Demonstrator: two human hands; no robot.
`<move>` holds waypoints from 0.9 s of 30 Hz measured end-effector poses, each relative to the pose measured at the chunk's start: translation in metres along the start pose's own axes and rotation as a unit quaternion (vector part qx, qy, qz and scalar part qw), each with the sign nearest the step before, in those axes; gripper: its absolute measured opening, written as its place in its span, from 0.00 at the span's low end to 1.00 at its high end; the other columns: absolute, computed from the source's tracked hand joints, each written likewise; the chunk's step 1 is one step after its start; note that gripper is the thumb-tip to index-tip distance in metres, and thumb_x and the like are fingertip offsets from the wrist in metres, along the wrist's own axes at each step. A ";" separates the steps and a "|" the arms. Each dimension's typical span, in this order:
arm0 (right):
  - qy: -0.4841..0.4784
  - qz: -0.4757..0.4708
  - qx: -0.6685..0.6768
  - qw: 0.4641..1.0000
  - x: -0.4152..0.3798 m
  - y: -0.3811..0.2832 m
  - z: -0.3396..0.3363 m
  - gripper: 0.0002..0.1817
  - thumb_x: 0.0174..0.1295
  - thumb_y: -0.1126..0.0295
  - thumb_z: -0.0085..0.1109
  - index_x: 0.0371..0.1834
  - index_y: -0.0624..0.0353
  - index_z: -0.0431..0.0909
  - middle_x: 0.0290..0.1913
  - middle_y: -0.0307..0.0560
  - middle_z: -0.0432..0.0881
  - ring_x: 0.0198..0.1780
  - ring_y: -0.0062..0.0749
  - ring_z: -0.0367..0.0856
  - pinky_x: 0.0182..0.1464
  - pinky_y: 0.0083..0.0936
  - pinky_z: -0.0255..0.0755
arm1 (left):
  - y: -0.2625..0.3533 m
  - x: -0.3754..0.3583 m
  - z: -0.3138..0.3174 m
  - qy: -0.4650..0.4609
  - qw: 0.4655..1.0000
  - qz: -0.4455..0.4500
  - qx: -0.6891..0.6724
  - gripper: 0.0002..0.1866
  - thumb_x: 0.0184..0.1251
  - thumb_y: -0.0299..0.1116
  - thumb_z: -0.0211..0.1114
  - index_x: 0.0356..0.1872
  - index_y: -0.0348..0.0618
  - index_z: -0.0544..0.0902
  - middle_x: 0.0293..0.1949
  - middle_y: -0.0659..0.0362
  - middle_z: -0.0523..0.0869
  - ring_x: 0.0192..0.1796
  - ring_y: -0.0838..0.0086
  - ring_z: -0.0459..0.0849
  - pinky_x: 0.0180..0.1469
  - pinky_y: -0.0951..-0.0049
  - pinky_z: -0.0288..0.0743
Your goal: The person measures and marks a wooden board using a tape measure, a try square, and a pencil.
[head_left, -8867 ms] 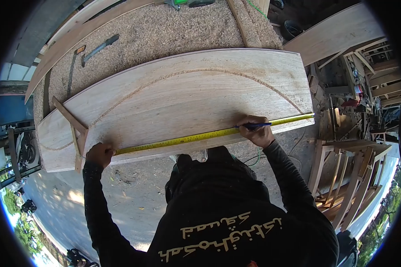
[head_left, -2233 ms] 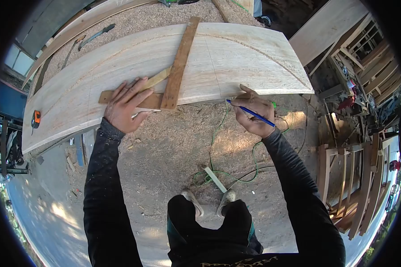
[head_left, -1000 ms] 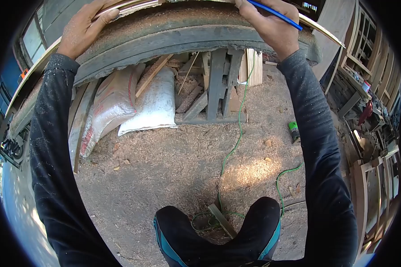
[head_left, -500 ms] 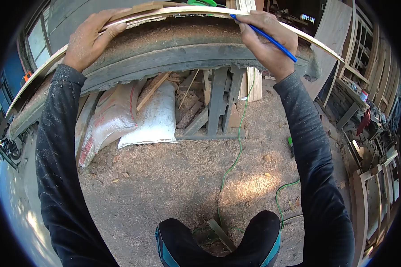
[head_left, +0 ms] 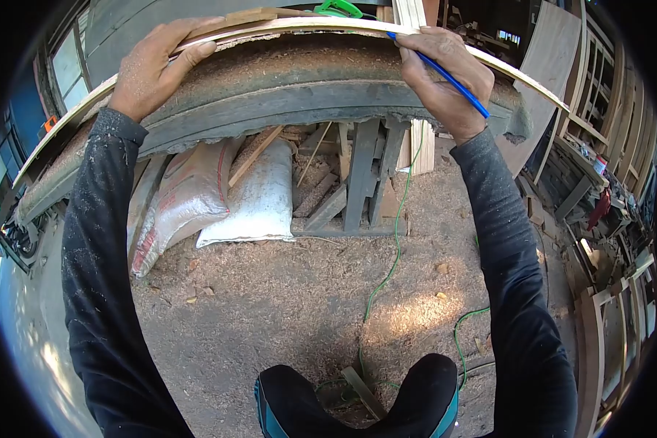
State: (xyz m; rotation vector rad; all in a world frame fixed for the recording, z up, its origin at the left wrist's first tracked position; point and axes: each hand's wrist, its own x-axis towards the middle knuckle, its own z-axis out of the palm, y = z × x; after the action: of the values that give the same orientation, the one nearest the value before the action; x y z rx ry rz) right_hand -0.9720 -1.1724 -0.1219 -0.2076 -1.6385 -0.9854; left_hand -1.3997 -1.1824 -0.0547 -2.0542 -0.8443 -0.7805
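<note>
A long, pale wooden strip [head_left: 299, 25] lies along the top of the workbench, bowed by the lens. My left hand [head_left: 155, 71] is closed on it at the left, thumb on the near edge and fingers over the top beside a short flat piece of wood [head_left: 259, 14]. My right hand [head_left: 449, 79] pinches a slim blue pen [head_left: 445, 73], slanted with its upper end to the right. The pen's point is at the near edge of the strip, close to an upright-looking pale board [head_left: 410, 13]. Whether it leaves a mark is too small to tell.
The sawdust-covered workbench [head_left: 270, 102] spans the view. Beneath it are filled sacks [head_left: 252, 197] and wood offcuts [head_left: 328, 204]. A green cord [head_left: 396, 255] runs over the shavings-strewn ground. A green tool [head_left: 339, 8] sits behind the strip; timber frames [head_left: 598, 350] stand at right.
The whole view has shifted slightly, so the bench and strip appear a little lower and to the right. My right hand and the pen sit slightly further right; both grips are unchanged.
</note>
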 end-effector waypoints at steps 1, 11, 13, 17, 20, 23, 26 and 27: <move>0.000 -0.001 0.000 1.000 0.001 0.000 0.000 0.12 0.59 0.72 0.75 0.46 0.51 0.94 0.44 0.40 0.95 0.50 0.34 0.94 0.61 0.33 0.86 | 0.001 0.000 0.000 -0.003 1.000 -0.007 -0.001 0.24 0.82 0.49 0.62 0.71 0.51 0.83 0.64 0.55 0.88 0.63 0.61 0.84 0.70 0.64 0.75; -0.039 0.070 0.082 0.993 0.009 -0.013 -0.016 0.10 0.65 0.77 0.71 0.49 0.62 0.92 0.45 0.50 0.94 0.47 0.35 0.93 0.55 0.28 0.85 | 0.008 -0.001 -0.001 0.011 1.000 -0.013 0.019 0.27 0.82 0.56 0.59 0.71 0.52 0.84 0.65 0.53 0.88 0.66 0.57 0.84 0.71 0.60 0.74; -0.061 0.086 0.075 0.992 0.013 -0.020 -0.020 0.09 0.66 0.78 0.69 0.48 0.64 0.91 0.45 0.51 0.93 0.51 0.39 0.92 0.59 0.31 0.84 | 0.008 0.001 -0.003 0.006 1.000 -0.016 -0.008 0.27 0.83 0.57 0.57 0.69 0.54 0.85 0.65 0.52 0.88 0.66 0.55 0.84 0.71 0.58 0.74; -0.136 0.089 0.086 0.983 0.027 -0.025 -0.025 0.09 0.63 0.83 0.63 0.45 0.68 0.88 0.40 0.53 0.90 0.46 0.45 0.91 0.72 0.55 0.75 | 0.006 0.006 -0.003 -0.011 0.998 -0.047 -0.047 0.27 0.85 0.57 0.54 0.65 0.50 0.88 0.57 0.50 0.91 0.63 0.55 0.85 0.67 0.54 0.77; -0.184 0.118 0.117 0.969 0.042 -0.024 -0.031 0.08 0.62 0.84 0.61 0.41 0.69 0.88 0.35 0.52 0.89 0.40 0.42 0.90 0.72 0.61 0.74 | 0.010 0.004 -0.011 -0.020 0.996 -0.066 -0.063 0.26 0.83 0.60 0.55 0.67 0.59 0.88 0.57 0.52 0.90 0.63 0.57 0.84 0.65 0.50 0.74; -0.235 0.173 0.142 0.946 0.052 -0.020 -0.037 0.05 0.67 0.80 0.61 0.39 0.66 0.86 0.36 0.53 0.89 0.42 0.42 0.90 0.75 0.64 0.70 | 0.012 0.007 -0.020 -0.031 0.990 -0.089 -0.110 0.24 0.79 0.58 0.62 0.67 0.62 0.88 0.58 0.53 0.87 0.63 0.60 0.81 0.65 0.54 0.68; -0.291 0.244 0.167 0.910 0.074 -0.017 -0.044 0.03 0.67 0.78 0.62 0.37 0.65 0.86 0.37 0.53 0.90 0.44 0.44 0.91 0.75 0.62 0.71 | 0.013 0.016 -0.038 -0.100 0.977 -0.118 -0.147 0.25 0.74 0.55 0.67 0.67 0.61 0.88 0.59 0.54 0.84 0.63 0.61 0.77 0.64 0.54 0.63; -0.304 0.274 0.182 0.894 0.079 -0.014 -0.046 0.04 0.64 0.79 0.63 0.38 0.65 0.87 0.36 0.54 0.90 0.44 0.45 0.91 0.75 0.59 0.71 | 0.014 0.022 -0.047 -0.100 0.976 -0.123 -0.149 0.25 0.74 0.55 0.67 0.67 0.61 0.88 0.59 0.54 0.84 0.63 0.61 0.77 0.64 0.54 0.63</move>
State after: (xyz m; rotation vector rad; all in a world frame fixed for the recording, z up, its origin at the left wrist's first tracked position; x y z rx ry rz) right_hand -0.9732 -1.2413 -0.0605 -0.7351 -2.1223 -0.1623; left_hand -1.3873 -1.2214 -0.0191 -2.3503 -1.1708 -0.8872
